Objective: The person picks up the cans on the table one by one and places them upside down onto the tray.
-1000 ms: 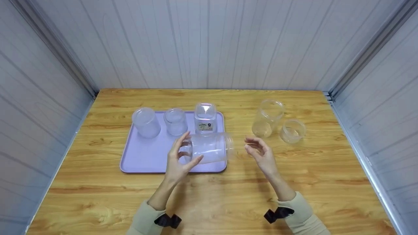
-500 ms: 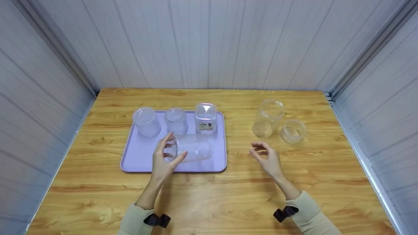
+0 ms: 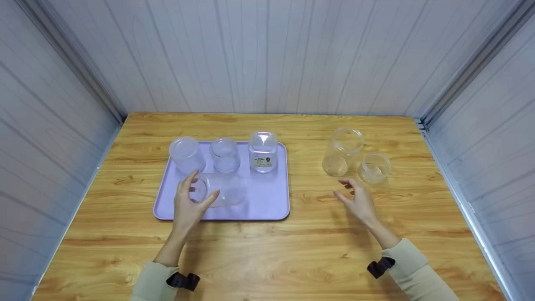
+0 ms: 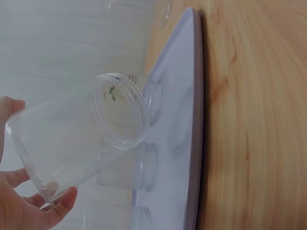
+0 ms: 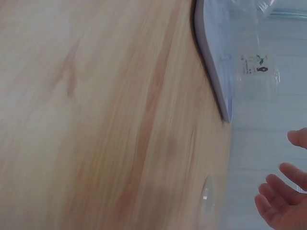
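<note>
My left hand (image 3: 188, 209) grips a clear plastic jar (image 3: 225, 190) round its bottom end, thumb on the near side and fingers on the far side. The jar is tipped on its side over the front of the lilac tray (image 3: 267, 202), its threaded open mouth to the right. In the left wrist view that mouth (image 4: 120, 110) tilts down toward the tray. With nothing in it, my right hand (image 3: 360, 202) hovers over the table right of the tray, fingers loosely bent. In the right wrist view its fingers (image 5: 276, 191) are apart from the thumb.
Along the tray's back stand a frosty-looking jar (image 3: 187, 156), a smaller jar (image 3: 225, 155) and a squarish jar (image 3: 263, 148) with a label. On the table to the right stand a tall clear jar (image 3: 342, 152) and a short one (image 3: 375, 169). Pale panels (image 3: 267, 54) enclose the table.
My left hand has carried the jar leftward over the tray, from its right edge toward its left front. My right hand has drifted right, away from the tray.
</note>
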`<state>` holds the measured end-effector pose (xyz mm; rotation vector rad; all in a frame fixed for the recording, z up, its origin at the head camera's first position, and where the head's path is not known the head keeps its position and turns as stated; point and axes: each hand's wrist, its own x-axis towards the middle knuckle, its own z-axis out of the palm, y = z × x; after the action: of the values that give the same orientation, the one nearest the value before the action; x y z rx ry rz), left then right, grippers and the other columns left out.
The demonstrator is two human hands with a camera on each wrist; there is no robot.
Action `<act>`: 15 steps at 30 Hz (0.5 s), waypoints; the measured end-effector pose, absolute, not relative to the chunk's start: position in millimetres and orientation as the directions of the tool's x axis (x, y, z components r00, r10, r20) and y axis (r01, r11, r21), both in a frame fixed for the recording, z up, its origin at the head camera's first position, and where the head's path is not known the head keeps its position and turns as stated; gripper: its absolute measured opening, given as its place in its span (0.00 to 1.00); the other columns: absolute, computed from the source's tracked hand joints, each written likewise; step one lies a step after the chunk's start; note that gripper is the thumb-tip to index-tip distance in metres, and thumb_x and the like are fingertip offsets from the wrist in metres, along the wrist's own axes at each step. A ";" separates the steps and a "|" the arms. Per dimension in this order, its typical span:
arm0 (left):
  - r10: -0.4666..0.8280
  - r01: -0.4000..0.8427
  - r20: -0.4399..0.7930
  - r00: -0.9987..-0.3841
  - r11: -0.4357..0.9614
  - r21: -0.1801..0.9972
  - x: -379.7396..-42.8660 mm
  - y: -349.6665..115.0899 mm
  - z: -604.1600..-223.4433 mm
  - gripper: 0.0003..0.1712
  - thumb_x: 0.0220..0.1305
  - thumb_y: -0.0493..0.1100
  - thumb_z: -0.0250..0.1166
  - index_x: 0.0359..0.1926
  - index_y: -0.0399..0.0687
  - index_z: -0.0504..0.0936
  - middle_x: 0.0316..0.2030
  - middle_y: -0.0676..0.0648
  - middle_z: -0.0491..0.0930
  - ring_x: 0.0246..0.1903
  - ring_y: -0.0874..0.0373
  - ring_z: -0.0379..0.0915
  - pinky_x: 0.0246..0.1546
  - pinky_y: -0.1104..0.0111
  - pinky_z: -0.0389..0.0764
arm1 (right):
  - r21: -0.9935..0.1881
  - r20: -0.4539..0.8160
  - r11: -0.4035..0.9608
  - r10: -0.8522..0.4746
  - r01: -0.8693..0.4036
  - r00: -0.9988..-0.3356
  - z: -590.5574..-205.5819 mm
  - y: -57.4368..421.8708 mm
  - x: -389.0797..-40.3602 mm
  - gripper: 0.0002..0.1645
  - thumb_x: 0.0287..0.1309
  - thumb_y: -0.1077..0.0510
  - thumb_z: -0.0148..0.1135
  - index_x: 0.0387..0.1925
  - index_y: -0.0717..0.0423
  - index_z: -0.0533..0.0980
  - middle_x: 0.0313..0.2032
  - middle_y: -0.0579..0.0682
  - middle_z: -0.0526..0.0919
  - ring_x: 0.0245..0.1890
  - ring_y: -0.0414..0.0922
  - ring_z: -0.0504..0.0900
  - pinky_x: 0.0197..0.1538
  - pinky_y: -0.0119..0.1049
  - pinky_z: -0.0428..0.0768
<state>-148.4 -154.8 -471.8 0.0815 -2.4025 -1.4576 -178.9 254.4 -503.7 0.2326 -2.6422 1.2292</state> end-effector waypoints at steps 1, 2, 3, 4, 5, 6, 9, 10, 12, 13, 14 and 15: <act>-0.219 0.118 0.252 -0.943 0.487 0.865 -148.8 -157.9 -471.9 0.41 0.43 0.47 0.71 0.59 0.43 0.65 0.46 0.39 0.68 0.40 0.49 0.64 0.35 0.59 0.70 | -0.728 0.256 0.646 -0.057 -0.231 -0.965 -503.2 257.1 -179.9 0.19 0.48 0.60 0.65 0.41 0.66 0.74 0.40 0.59 0.77 0.41 0.55 0.73 0.42 0.50 0.72; -0.221 0.115 0.254 -0.942 0.498 0.859 -149.4 -161.1 -472.1 0.42 0.43 0.47 0.71 0.59 0.42 0.65 0.46 0.39 0.68 0.40 0.48 0.64 0.36 0.59 0.69 | -0.724 0.251 0.651 -0.061 -0.229 -0.966 -502.6 260.0 -181.1 0.19 0.48 0.61 0.64 0.42 0.66 0.73 0.40 0.59 0.77 0.41 0.55 0.72 0.42 0.51 0.71; -0.223 0.112 0.256 -0.941 0.511 0.852 -149.9 -164.4 -472.2 0.42 0.43 0.47 0.71 0.59 0.41 0.65 0.46 0.39 0.68 0.40 0.48 0.64 0.38 0.58 0.68 | -0.720 0.244 0.656 -0.064 -0.225 -0.968 -502.4 263.2 -182.5 0.19 0.48 0.61 0.64 0.42 0.67 0.73 0.40 0.60 0.76 0.42 0.56 0.71 0.43 0.51 0.71; -0.225 0.107 0.258 -0.939 0.524 0.845 -150.2 -167.6 -472.3 0.42 0.42 0.47 0.71 0.59 0.41 0.65 0.46 0.39 0.68 0.40 0.47 0.64 0.39 0.58 0.67 | -0.713 0.237 0.665 -0.068 -0.221 -0.969 -501.7 266.4 -183.9 0.20 0.48 0.61 0.64 0.42 0.67 0.72 0.41 0.61 0.76 0.43 0.57 0.71 0.43 0.52 0.70; -0.225 0.104 0.261 -0.939 0.538 0.836 -150.5 -170.9 -472.3 0.42 0.42 0.47 0.72 0.59 0.40 0.65 0.45 0.38 0.68 0.40 0.47 0.64 0.40 0.57 0.66 | -0.706 0.234 0.673 -0.072 -0.220 -0.970 -500.9 269.8 -185.3 0.20 0.48 0.61 0.64 0.43 0.68 0.72 0.41 0.62 0.75 0.43 0.58 0.70 0.44 0.52 0.70; -0.225 0.095 0.259 -0.939 0.555 0.826 -150.9 -174.2 -472.2 0.42 0.42 0.47 0.72 0.59 0.39 0.65 0.45 0.37 0.68 0.40 0.47 0.64 0.41 0.58 0.66 | -0.697 0.231 0.683 -0.076 -0.219 -0.970 -499.7 273.1 -186.5 0.21 0.48 0.61 0.64 0.43 0.69 0.72 0.42 0.63 0.74 0.44 0.58 0.70 0.44 0.51 0.69; -0.231 0.045 0.227 -0.946 0.600 0.798 -151.4 -184.1 -471.3 0.43 0.42 0.50 0.71 0.60 0.42 0.64 0.46 0.38 0.67 0.41 0.47 0.64 0.40 0.57 0.67 | -0.663 0.247 0.710 -0.091 -0.237 -0.965 -497.2 282.7 -191.3 0.22 0.48 0.62 0.64 0.44 0.71 0.70 0.43 0.66 0.73 0.44 0.60 0.69 0.46 0.51 0.68; -0.234 0.026 0.213 -0.949 0.614 0.789 -151.9 -187.0 -470.6 0.44 0.42 0.51 0.71 0.60 0.42 0.64 0.46 0.38 0.67 0.42 0.47 0.64 0.39 0.57 0.67 | -0.652 0.259 0.718 -0.094 -0.246 -0.961 -496.1 286.0 -192.6 0.22 0.48 0.62 0.64 0.44 0.72 0.70 0.43 0.66 0.73 0.44 0.61 0.69 0.46 0.51 0.68; -0.236 -0.008 0.186 -0.954 0.639 0.770 -153.0 -192.6 -469.3 0.44 0.42 0.52 0.71 0.60 0.44 0.63 0.47 0.37 0.66 0.42 0.46 0.63 0.39 0.56 0.67 | -0.627 0.284 0.732 -0.104 -0.267 -0.953 -494.3 291.8 -195.3 0.22 0.47 0.62 0.64 0.43 0.72 0.71 0.43 0.67 0.73 0.44 0.61 0.70 0.47 0.51 0.68; -0.237 -0.022 0.174 -0.956 0.649 0.760 -153.4 -195.0 -468.6 0.45 0.43 0.53 0.70 0.61 0.44 0.63 0.47 0.37 0.66 0.43 0.46 0.63 0.40 0.55 0.67 | -0.617 0.293 0.737 -0.109 -0.275 -0.950 -493.6 294.5 -196.8 0.23 0.47 0.62 0.65 0.43 0.72 0.71 0.43 0.67 0.73 0.44 0.61 0.70 0.48 0.51 0.68; -0.235 -0.031 0.167 -0.958 0.661 0.749 -153.9 -197.2 -468.0 0.45 0.43 0.54 0.70 0.61 0.43 0.63 0.48 0.37 0.65 0.44 0.45 0.62 0.41 0.54 0.67 | -0.607 0.300 0.743 -0.113 -0.281 -0.947 -492.8 297.0 -198.1 0.23 0.46 0.62 0.65 0.43 0.72 0.71 0.44 0.67 0.73 0.44 0.61 0.70 0.48 0.52 0.68; -0.232 -0.037 0.163 -0.959 0.672 0.740 -154.6 -199.2 -467.2 0.45 0.43 0.54 0.70 0.61 0.43 0.63 0.48 0.36 0.65 0.45 0.44 0.62 0.42 0.52 0.67 | -0.595 0.302 0.753 -0.116 -0.282 -0.946 -491.8 299.4 -199.5 0.24 0.46 0.61 0.65 0.43 0.71 0.70 0.44 0.67 0.72 0.45 0.61 0.70 0.48 0.52 0.68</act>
<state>-154.6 -199.2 -467.2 0.2163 -2.6436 -1.1616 -199.5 299.4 -491.8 0.3126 -2.7053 0.9761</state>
